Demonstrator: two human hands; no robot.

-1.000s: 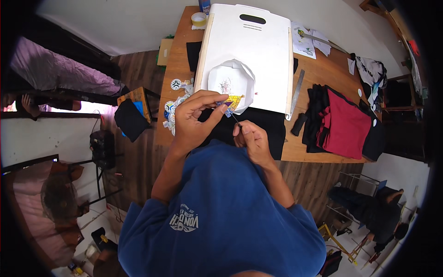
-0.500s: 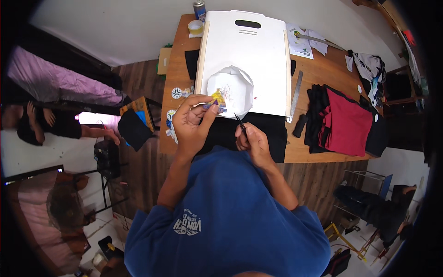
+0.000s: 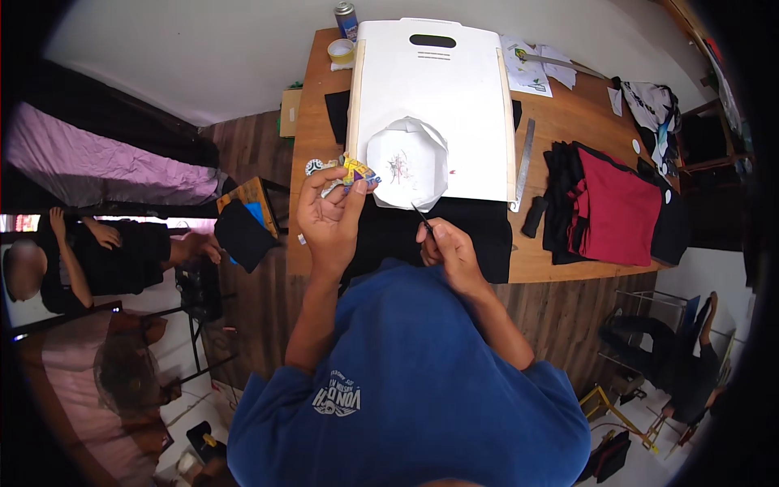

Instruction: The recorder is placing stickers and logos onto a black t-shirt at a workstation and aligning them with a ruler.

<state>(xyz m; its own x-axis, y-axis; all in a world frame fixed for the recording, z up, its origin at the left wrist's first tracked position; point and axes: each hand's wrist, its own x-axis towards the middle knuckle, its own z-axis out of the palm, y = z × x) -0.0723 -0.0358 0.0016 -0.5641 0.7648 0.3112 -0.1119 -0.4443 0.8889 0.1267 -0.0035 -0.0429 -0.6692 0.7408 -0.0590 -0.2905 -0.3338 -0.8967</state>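
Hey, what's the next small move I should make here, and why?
I'd probably lower the yellow-and-blue piece in your left hand beside the patterned cutouts: in this view it's right next to them, while the dark pointed tool in your right hand stands apart from it, tip near the paper tray's lower edge.
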